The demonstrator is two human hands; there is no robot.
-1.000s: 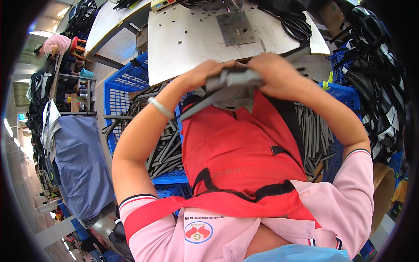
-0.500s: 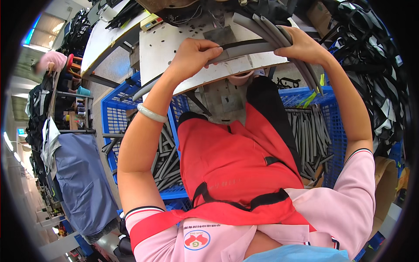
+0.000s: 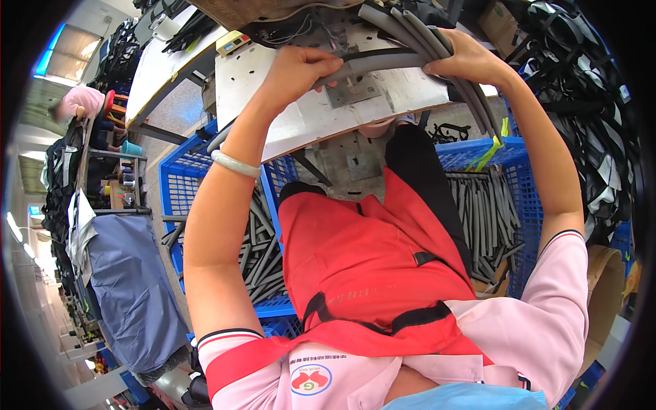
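Observation:
A grey foam tube (image 3: 383,63) with a dark strip along it runs between my two hands, above the white worktable (image 3: 273,123). My left hand (image 3: 301,74) pinches it, thumb against fingers, and the tube's far part passes behind my left forearm. Several more grey foam tubes (image 3: 417,37) are bunched in my right hand (image 3: 471,60), which is closed round them and also meets the end of the tube stretched across. The lower ends of the bunch hang past the table's front edge.
Blue plastic crates (image 3: 181,174) filled with grey tubes stand left and right of my legs. A metal plate (image 3: 352,94) is set in the table, below a machine. A small control box (image 3: 232,42) sits at the back. A person in pink (image 3: 83,102) is at far left.
Both hands have moved slightly up and away, carrying the tubes with them. More of the metal plate shows beneath the stretched tube. Both grips look the same.

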